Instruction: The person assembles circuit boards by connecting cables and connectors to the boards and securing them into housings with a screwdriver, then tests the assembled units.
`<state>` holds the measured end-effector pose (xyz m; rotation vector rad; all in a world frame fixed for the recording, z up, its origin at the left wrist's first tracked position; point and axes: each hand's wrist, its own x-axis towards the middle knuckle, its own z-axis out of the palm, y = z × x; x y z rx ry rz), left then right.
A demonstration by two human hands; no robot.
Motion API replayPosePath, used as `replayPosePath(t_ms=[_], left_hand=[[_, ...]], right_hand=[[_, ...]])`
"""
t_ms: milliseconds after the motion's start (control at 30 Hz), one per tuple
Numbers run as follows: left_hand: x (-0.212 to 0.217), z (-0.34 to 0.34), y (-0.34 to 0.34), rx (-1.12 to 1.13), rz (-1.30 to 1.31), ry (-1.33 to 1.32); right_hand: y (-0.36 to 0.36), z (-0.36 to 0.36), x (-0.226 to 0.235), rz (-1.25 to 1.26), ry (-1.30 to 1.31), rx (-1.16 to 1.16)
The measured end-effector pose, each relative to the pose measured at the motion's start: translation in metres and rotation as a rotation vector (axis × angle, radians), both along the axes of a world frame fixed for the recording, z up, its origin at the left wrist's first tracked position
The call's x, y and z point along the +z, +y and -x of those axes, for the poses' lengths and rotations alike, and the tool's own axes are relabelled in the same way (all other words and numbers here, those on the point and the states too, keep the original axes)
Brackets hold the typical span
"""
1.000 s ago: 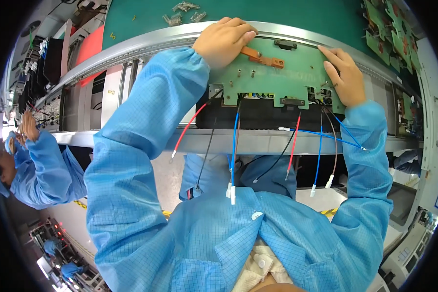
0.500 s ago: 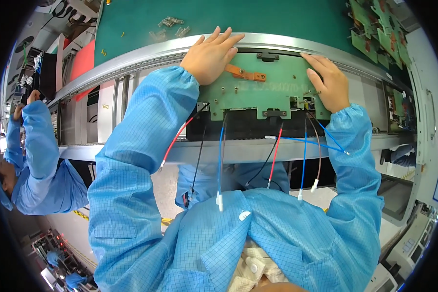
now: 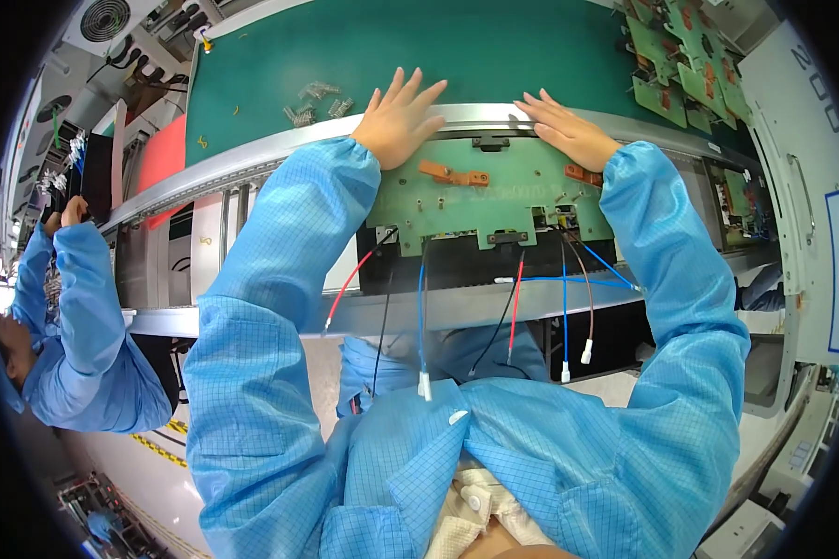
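Item: green circuit board [image 3: 475, 200] on a dark fixture, lying at the near edge of a green conveyor belt [image 3: 494, 47] — partly over the grey metal rail [image 3: 252, 158].

Left hand [image 3: 399, 119]: flat, fingers spread, palm down on the board's far-left corner and the rail; grips nothing.

Right hand [image 3: 569, 132]: flat, fingers together, resting on the board's far-right edge; grips nothing.

Handling note: with both palms on the far edge, even pressure from the 2 sides would probably keep the board square to the rail; fingers are best kept off the orange brackets [image 3: 452, 173] and other raised parts.

Attached: red, blue, black and white wire leads [image 3: 421, 326] hang from the board's near edge over the front rail, ends loose above the lap — likely to snag if the board slides.

Nearby: small clear parts [image 3: 315, 101] loose on the belt, left of the left hand; more green boards [image 3: 680, 56] at far right; a co-worker [image 3: 75, 345] in a blue coat at far left, well apart.
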<state>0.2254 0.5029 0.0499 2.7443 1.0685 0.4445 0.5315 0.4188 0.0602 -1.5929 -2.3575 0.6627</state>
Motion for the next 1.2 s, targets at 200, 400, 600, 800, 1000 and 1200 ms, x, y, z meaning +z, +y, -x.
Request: replayPosePath(t_ms=[200,400,600,800,1000,1200], left_hand=[[0.009,0.000,0.006,-0.021,-0.154,-0.003],[0.016,0.023,0.000,-0.089,-0.047,-0.185],[0.072,0.155,-0.074,-0.105,0.334,-0.694],[0.087,0.245,-0.176,-0.602,0.730,-0.964],[0.066,0.164,-0.272,-0.742,1.228,-0.353],[0.037,0.037,-0.335,-0.222,0.857,-0.574]], right_hand=[[0.013,0.012,0.006,-0.104,-0.114,0.042],[0.009,-0.018,0.006,0.005,0.263,-0.056],[-0.126,-0.012,-0.001,0.162,0.967,-0.879],[-0.138,0.006,-0.026,0.281,1.244,-0.868],[-0.140,-0.007,-0.032,0.314,1.344,-0.768],[-0.151,0.003,-0.018,0.268,1.403,-0.707]])
